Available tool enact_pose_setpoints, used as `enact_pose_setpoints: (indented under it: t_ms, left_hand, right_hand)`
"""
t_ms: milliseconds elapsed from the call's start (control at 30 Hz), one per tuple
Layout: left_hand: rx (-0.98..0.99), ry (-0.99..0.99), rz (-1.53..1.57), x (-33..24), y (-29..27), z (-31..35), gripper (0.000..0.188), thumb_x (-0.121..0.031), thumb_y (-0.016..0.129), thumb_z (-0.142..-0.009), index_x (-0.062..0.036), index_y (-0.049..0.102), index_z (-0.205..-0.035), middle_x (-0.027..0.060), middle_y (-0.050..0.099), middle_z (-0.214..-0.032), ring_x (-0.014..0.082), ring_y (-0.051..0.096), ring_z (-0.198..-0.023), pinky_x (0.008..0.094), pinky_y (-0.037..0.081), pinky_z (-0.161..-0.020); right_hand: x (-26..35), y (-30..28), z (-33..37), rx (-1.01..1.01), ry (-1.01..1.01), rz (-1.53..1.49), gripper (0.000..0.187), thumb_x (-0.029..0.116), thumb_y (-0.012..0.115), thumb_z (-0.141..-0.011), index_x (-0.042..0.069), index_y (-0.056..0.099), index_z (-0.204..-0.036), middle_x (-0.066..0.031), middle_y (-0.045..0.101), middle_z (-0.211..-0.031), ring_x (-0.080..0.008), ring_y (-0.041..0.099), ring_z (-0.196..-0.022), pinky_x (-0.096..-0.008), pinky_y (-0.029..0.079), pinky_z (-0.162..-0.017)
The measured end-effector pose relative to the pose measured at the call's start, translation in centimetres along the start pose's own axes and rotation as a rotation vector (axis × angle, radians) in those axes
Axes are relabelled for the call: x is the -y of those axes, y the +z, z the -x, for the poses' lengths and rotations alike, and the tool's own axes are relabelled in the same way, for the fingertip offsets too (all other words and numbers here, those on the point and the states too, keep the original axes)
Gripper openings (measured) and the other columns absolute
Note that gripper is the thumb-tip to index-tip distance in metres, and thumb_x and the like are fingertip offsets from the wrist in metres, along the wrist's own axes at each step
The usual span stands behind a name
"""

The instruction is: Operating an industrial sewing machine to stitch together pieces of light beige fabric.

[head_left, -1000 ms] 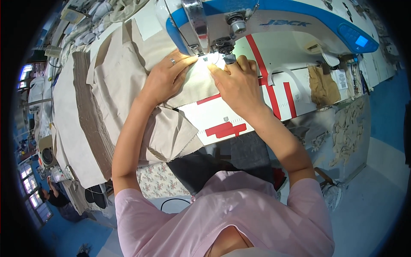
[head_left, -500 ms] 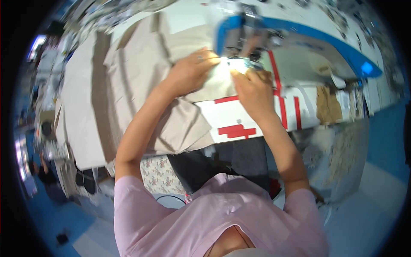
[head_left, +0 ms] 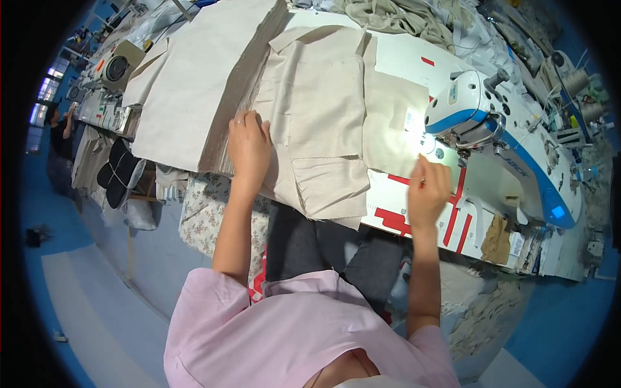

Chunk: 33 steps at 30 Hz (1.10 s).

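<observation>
My left hand [head_left: 250, 145] rests at the frayed right edge of a thick stack of beige cloth panels [head_left: 191, 84]. Its fingers are slightly bent, the thumb stands apart, and no grip on cloth shows. Right of it lies a beige cloth piece [head_left: 326, 97] with folds and a stitched-on flap, its far right part lying under the lit head of a white and blue sewing machine [head_left: 459, 107]. Just in front of the needle area hovers my right hand [head_left: 429, 191], fingers curled and thumb against them. Whatever sits in that pinch is too small to tell.
Red tape strips [head_left: 393, 221] mark the white table. A brown cloth scrap [head_left: 497, 240] lies at its front right edge. Crumpled beige cloth [head_left: 394, 19] is heaped at the back, thread cones [head_left: 574, 83] stand far right. Another person [head_left: 58, 139] is at far left.
The view has swung, showing more of the stack. My left hand has left the cloth by the needle for the stack's edge. My right hand has come off the cloth toward me.
</observation>
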State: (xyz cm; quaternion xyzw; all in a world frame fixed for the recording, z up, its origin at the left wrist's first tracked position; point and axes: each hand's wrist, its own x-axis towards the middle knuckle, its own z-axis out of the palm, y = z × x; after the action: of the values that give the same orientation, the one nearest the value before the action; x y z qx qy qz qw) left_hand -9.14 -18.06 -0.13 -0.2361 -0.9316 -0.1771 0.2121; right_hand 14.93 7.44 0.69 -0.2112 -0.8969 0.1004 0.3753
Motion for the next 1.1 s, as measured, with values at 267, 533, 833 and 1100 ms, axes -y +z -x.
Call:
enact_pose_setpoints:
  t_ms: [267,533,833,1100]
  left_hand:
    - [0.072,-0.280,-0.036,-1.8,-1.0,2.8,0.034,-0.031,0.072,-0.097,-0.0025,0.059,-0.110,0.0213,0.065,-0.119,0.0443,0.068,-0.090,0.0540,0.054,-0.073]
    - [0.093,-0.281,0.110,1.7,-3.6,5.0,0.033,-0.032,0.071,-0.098,-0.0018,0.058,-0.095,0.0232,0.070,-0.088,0.0490,0.068,-0.082,0.0569,0.052,-0.070]
    - [0.323,-0.433,0.834,4.3,-2.6,2.0,0.053,-0.027,0.078,-0.090,0.0088,0.065,-0.126,0.0279,0.073,-0.117,0.0354,0.072,-0.109,0.0438,0.053,-0.094]
    - [0.356,-0.323,0.810,5.1,-2.5,2.9,0.057,-0.027,0.081,-0.087,0.0071,0.064,-0.129,0.0247,0.075,-0.115,0.0315,0.073,-0.107,0.0410,0.055,-0.091]
  right_hand:
    - [12.1,7.0,-2.0,0.208,-0.271,-0.246,0.022,0.015,0.077,-0.088,0.005,0.072,-0.108,-0.0108,0.065,-0.100,-0.0305,0.063,-0.086,-0.0412,0.053,-0.069]
    - [5.8,0.9,-1.0,0.168,0.914,-0.979,0.027,0.026,0.068,-0.103,0.000,0.067,-0.106,-0.0042,0.066,-0.078,-0.0098,0.066,-0.063,-0.0225,0.052,-0.056]
    - [4.0,-7.2,1.5,0.036,0.423,-0.348,0.013,0.006,0.062,-0.100,-0.003,0.067,-0.108,-0.0162,0.069,-0.103,-0.0286,0.069,-0.092,-0.0364,0.057,-0.081]
    - [7.4,5.4,-5.9,0.297,0.120,-0.359,0.024,0.011,0.065,-0.096,-0.002,0.068,-0.116,-0.0221,0.063,-0.118,-0.0393,0.064,-0.107,-0.0451,0.054,-0.093]
